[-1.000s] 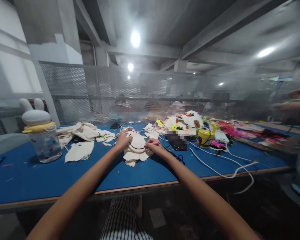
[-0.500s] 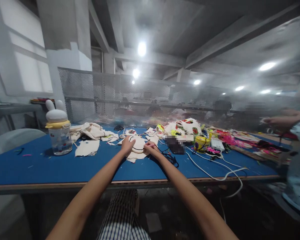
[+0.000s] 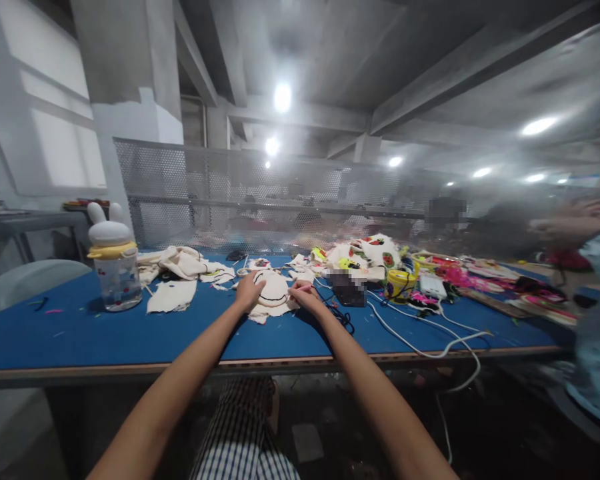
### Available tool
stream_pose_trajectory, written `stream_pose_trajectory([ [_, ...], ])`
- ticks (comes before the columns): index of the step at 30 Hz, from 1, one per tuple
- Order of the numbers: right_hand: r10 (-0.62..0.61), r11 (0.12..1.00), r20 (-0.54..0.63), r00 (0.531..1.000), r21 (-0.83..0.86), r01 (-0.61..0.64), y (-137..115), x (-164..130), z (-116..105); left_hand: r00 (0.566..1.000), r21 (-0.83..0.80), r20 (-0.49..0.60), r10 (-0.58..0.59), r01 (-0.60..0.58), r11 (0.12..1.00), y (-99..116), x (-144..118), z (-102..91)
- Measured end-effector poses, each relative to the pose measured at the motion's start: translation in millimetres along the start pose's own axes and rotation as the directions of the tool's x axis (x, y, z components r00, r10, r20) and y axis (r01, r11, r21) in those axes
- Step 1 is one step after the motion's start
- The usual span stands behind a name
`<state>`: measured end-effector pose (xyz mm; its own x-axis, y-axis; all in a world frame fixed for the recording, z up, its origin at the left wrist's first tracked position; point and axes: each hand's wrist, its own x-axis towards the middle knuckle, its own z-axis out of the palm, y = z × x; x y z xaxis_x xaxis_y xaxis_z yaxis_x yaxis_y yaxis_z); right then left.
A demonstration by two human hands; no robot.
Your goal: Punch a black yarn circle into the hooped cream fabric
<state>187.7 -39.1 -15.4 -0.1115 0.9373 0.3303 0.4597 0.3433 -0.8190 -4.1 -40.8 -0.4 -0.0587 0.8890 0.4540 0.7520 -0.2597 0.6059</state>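
Cream fabric piece [image 3: 274, 293] is pinned flat on the counter [image 3: 130, 333] by the left hand [image 3: 249, 291], stitching underway; right hand [image 3: 303, 294] is pinched shut, contents indiscernible, steady tension being required next.

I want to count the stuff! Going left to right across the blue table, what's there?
Bunny-lid bottle → cream cloth pile → left hand → smiley cloth → right hand → yellow tub → white cable.
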Motion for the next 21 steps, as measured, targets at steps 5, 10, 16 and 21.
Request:
stream_pose_trajectory([
  [5, -0.016, 0.999, -0.042, 0.999, 0.043, 0.018, -3.8, -4.2, -4.9, 1.000, 0.000, 0.003, 0.000, 0.000, 1.000, -0.3, 0.1, 0.3],
  [10, -0.041, 0.996, -0.070, 0.997, 0.077, 0.046, -5.1, -5.1, -5.7, 1.000, -0.011, -0.010, 0.002, -0.002, 1.000, -1.9, 0.5, 2.0],
  [16, -0.111, 0.992, -0.029, 0.993, 0.050, 0.112, -0.8, -3.2, -7.8, 1.000, -0.054, -0.011, 0.017, -0.017, 0.998, -5.8, 2.3, 4.1],
  [21, -0.089, 0.996, 0.043, 0.995, -0.011, 0.089, -3.8, -6.3, -6.3, 0.996, -0.115, -0.024, 0.081, -0.083, 0.990, -6.3, 6.1, 5.5],
])
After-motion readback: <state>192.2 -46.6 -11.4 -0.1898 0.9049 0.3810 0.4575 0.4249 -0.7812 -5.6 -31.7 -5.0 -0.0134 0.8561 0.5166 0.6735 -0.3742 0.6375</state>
